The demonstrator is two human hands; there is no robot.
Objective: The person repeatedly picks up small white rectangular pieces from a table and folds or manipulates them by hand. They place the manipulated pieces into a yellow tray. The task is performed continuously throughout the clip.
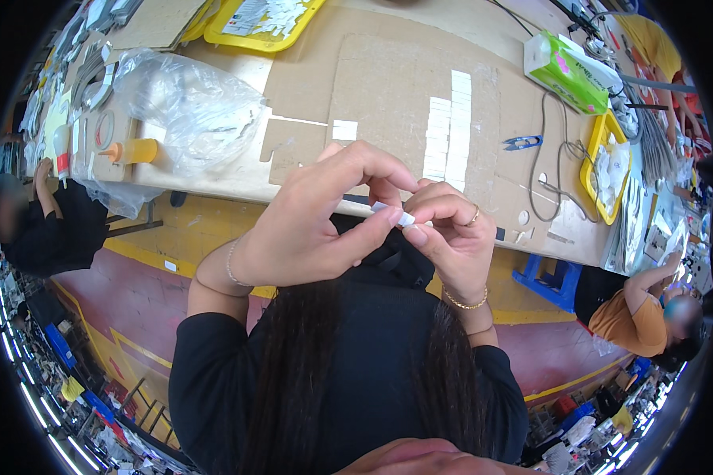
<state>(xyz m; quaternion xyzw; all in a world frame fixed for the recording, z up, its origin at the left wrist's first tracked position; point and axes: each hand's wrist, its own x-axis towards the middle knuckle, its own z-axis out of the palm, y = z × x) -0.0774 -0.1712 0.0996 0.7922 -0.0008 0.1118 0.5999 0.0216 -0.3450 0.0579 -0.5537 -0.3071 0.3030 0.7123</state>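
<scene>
Close in front of my chest, near the table's front edge, both hands meet over a small white folded strip (405, 219). My left hand (317, 218) pinches one end between thumb and fingers. At the other end, the thumb and forefinger of my right hand (459, 237) are closed on the same piece. The fingertips cover part of it, so its full shape is hidden. Beyond my hands, small white pieces lie on the cardboard in two long columns (458, 131), with a short white group (345, 129) to their left.
A yellow tray (273, 39) of white pieces stands at the far left, near a clear plastic bag (190, 103) and an orange-yellow bottle (139, 151). Thread snips (523, 142), a cord, a tissue pack (566, 75) and another yellow tray (590, 170) lie right. People sit at both sides.
</scene>
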